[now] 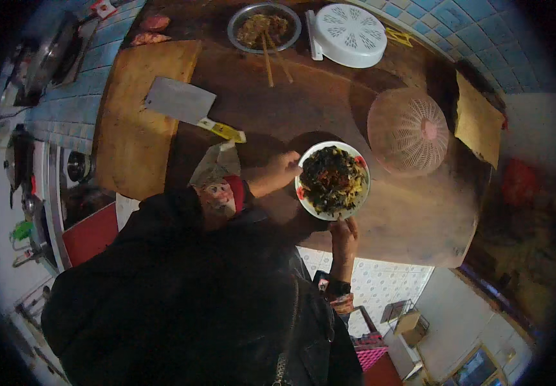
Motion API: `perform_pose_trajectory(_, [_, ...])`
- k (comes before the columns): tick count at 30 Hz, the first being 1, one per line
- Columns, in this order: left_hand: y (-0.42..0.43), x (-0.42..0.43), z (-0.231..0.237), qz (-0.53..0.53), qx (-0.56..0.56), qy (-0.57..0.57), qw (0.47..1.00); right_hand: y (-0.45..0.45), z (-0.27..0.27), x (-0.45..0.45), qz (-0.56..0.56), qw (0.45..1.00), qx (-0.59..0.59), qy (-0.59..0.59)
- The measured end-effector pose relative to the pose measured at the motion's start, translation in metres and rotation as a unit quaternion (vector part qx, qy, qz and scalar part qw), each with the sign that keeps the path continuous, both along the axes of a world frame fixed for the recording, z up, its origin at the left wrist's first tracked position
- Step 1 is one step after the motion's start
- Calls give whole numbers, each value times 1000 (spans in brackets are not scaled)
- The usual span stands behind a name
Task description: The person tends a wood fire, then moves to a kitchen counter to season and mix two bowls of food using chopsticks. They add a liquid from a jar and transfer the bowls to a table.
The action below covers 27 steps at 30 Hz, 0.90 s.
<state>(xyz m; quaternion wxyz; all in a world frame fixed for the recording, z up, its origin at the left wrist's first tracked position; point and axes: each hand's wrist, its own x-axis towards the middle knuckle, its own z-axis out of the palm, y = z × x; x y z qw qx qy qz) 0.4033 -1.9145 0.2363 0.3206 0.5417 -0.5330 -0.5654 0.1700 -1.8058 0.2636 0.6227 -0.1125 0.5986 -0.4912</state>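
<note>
A white bowl (365, 193) with red marks on its rim holds dark leafy greens mixed with paler pieces (333, 178). My left hand (285, 166) grips the bowl's left rim, while my right hand (344, 229) has hold of the edge nearest my body. Left of the bowl lies a cleaver (181, 100) with a yellow and white handle, its blade partly over a wooden cutting board (138, 116). An upturned pink plastic basket (410, 130) is to the right of the bowl.
At the table's far side stand a metal basin (232, 36) with food and chopsticks, and a white perforated plastic strainer (350, 34). Reddish tubers (155, 22) lie beyond the board. Brown cardboard (478, 120) is at the right edge. A cloth or bag (217, 164) lies beside my left forearm.
</note>
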Motion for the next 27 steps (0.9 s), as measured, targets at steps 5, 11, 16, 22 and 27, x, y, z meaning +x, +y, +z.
perform_pose_trajectory(5, [1, 8, 9, -18, 118, 74, 990, 1, -2, -8, -13, 1000, -23, 0])
perform_pose_trajectory(11, [-41, 77, 34, 62, 189, 131, 971, -14, 29, -24, 5, 967, 2, 255])
perform_pose_trajectory(16, [-100, 133, 42, 238, 77, 217, 944, -56, 69, -4, 54, 958, -86, 268])
perform_pose_trajectory(22, [-178, 142, 25, 324, 38, 300, 896, -110, 76, 70, 231, 957, -81, 156])
perform_pose_trajectory(27, [-203, 140, 16, 379, 50, 281, 880, -139, 62, 101, 291, 951, -46, 96])
